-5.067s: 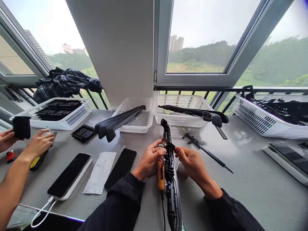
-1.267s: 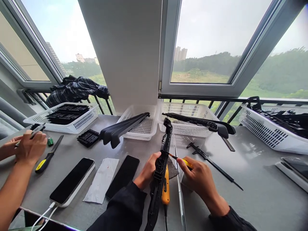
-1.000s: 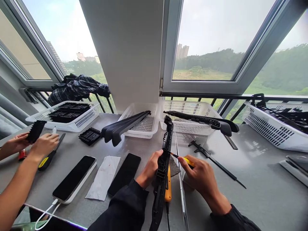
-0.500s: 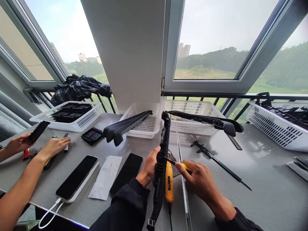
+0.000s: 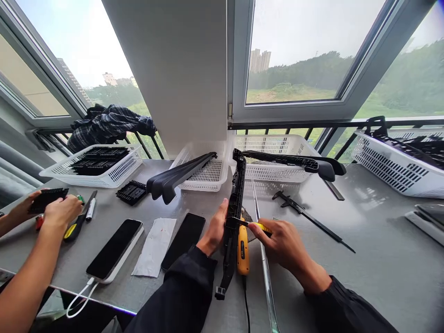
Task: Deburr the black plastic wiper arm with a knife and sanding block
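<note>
My left hand (image 5: 215, 227) is closed round the middle of a long black plastic wiper frame (image 5: 236, 194), held on edge above the grey table (image 5: 374, 259). My right hand (image 5: 280, 238) pinches a small yellow-handled screwdriver (image 5: 255, 225); its dark tip touches the frame's side. Under the frame lies an orange-yellow powered tool (image 5: 243, 249) with a black cable. A thin metal strip (image 5: 261, 240) lies along the table to the right of it.
Two phones (image 5: 114, 249) (image 5: 183, 233) and a white paper (image 5: 154, 246) lie at left. White baskets (image 5: 204, 173) (image 5: 274, 162) (image 5: 391, 166) hold black wiper parts. A black caliper (image 5: 308, 219) lies right of centre. Another person's hands (image 5: 52, 210) work at far left beside a screwdriver and a marker.
I have turned the black frame from lying flat to standing on edge and pushed it away from me. The screwdriver tip now meets its side. The other person's hands closed on a small black part.
</note>
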`<state>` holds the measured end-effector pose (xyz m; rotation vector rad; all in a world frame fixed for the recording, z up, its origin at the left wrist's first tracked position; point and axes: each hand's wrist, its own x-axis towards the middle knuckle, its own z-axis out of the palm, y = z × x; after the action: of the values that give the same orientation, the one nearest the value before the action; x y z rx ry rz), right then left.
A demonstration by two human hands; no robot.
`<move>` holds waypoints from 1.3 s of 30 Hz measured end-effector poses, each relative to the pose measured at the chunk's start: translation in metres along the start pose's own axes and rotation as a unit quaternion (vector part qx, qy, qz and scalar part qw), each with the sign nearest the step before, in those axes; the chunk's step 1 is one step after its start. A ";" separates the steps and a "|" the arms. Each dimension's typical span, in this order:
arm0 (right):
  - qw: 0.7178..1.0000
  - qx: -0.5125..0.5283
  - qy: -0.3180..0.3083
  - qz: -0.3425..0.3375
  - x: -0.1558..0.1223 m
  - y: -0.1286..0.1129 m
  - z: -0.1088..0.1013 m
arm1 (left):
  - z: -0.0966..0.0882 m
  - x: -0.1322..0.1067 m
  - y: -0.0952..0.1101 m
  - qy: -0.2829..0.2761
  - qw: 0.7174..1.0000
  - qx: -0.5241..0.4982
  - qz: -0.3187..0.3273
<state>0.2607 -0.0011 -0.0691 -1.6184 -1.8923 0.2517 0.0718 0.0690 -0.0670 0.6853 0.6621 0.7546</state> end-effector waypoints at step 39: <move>0.999 0.036 0.004 0.036 0.003 -0.001 -0.007 | 0.004 0.010 -0.016 0.088 0.985 0.086 0.119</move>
<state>0.2641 -0.0006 -0.0623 -1.6379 -1.7998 0.3393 0.0859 0.0668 -0.0795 0.8731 0.8234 0.9947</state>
